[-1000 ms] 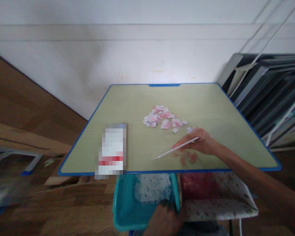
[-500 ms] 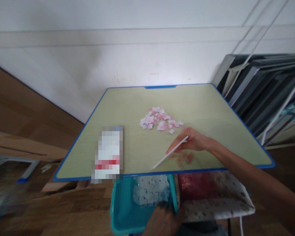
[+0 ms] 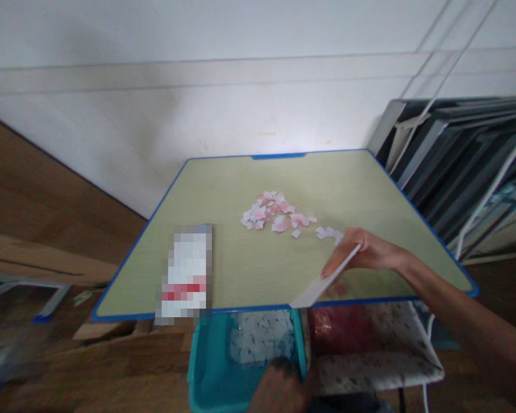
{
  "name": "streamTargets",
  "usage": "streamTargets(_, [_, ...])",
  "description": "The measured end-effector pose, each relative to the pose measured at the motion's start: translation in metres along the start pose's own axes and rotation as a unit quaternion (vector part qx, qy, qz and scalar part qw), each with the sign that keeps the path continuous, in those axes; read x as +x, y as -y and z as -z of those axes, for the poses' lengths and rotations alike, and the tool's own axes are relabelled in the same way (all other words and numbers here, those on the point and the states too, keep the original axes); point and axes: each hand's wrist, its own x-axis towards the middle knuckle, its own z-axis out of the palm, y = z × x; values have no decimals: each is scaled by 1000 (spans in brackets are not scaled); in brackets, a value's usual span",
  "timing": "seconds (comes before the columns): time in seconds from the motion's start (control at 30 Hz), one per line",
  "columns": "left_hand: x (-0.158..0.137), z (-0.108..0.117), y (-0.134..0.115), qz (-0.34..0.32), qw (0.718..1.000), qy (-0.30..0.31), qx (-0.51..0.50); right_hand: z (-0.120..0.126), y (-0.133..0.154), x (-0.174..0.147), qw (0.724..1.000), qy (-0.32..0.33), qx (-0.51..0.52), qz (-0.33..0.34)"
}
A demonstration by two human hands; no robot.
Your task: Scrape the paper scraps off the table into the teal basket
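In the head view, my right hand (image 3: 359, 249) pinches a thin, flat white card (image 3: 322, 284) over the front right of the table. The card is tilted, its lower end at the blue front edge. Small square pieces of white paper (image 3: 327, 232) lie just beyond the fingers. Left of them sits a loose heap of pink-and-white paper pieces (image 3: 262, 213). Below the table, my left hand (image 3: 279, 387) closes over the right rim of a teal basin (image 3: 195, 367); its fingers are dark and partly hidden. Many pale square pieces (image 3: 260, 338) lie in the basin.
The pale green table (image 3: 223, 178) has a blue rim and backs onto a white wall (image 3: 258, 109). A blurred-out flat object (image 3: 187, 269) lies at its front left. Dark panels (image 3: 460, 143) lean at the right. A red, stained stool (image 3: 348, 330) stands beside the basin.
My right hand and the card have moved to the right, and the card shows more of its flat face. Several white pieces now show left of that hand. My left hand stays at the basin.
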Motion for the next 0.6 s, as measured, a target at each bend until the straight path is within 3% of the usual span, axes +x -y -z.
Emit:
streamTargets(0.37, [0,-8,1,-4,999,-47,22,18,-1,-21,1000,11,-2,25])
streamTargets(0.6, [0,-9,4,3,998,-59,34,27,3,-25,1000,13,3,-9])
